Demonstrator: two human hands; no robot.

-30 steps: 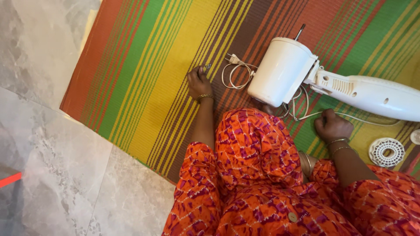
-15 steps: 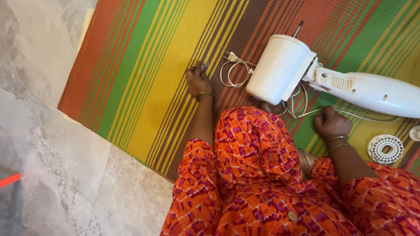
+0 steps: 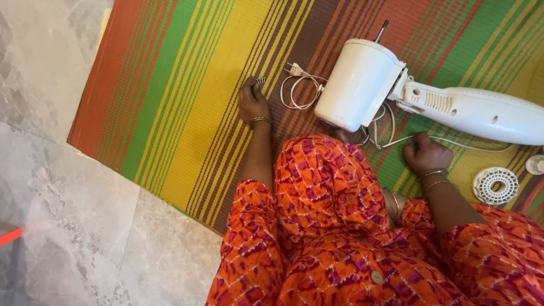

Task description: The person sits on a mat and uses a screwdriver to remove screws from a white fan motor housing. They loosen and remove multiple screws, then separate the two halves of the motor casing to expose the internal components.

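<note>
I sit on a striped woven mat [image 3: 187, 113], my knee in orange patterned cloth between my arms. My left hand [image 3: 253, 103] rests on the mat with its fingers curled around a small metal piece [image 3: 261, 80] that pokes out at the fingertips. My right hand [image 3: 426, 153] is a closed fist pressed on the mat beside the white cord [image 3: 391, 139]. Just beyond both hands a white fan motor housing [image 3: 361, 84] lies on its side, joined to a long white stand [image 3: 476, 111]. Its plug [image 3: 293, 69] and coiled cord lie between the housing and my left hand.
A round white slotted cap [image 3: 496, 185] lies on the mat right of my right wrist, and another white part [image 3: 535, 164] shows at the right edge. Grey marble floor [image 3: 68, 226] borders the mat on the left, with a red object [image 3: 8, 234] at the far left edge.
The view has shifted slightly. Both hands stay in much the same places on the mat, and the fan has not moved.
</note>
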